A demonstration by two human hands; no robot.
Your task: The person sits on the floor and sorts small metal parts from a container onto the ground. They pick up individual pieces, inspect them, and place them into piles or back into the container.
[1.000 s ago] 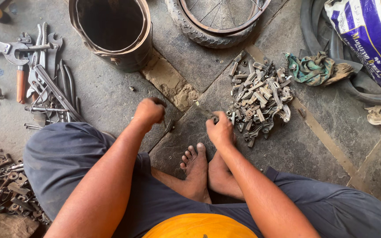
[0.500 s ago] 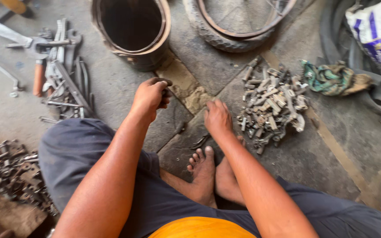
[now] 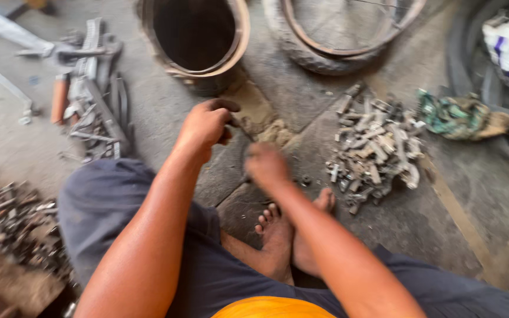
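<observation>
Grip: my left hand (image 3: 207,125) is curled shut, fingers and thumb pinched on a small dark part (image 3: 232,121) that I can barely make out through the blur; my right hand (image 3: 266,165) is smeared by motion, and I cannot tell whether it is closed on anything.

Far left: heap of rusty metal scrap (image 3: 13,221) beside my knee.

Upper left: spanners and hand tools (image 3: 89,88) laid on the stone floor (image 3: 166,118), one with an orange handle.

Top centre: dark round metal bucket (image 3: 195,35), just beyond my left hand.

Centre: the held part sits above a broken patch in the floor, between bucket and right hand.

Top right of centre: bicycle tyre and rim (image 3: 337,41).

Right: pile of grey metal fittings (image 3: 375,147), near my right hand.

Far right: crumpled green rag (image 3: 452,115).
</observation>
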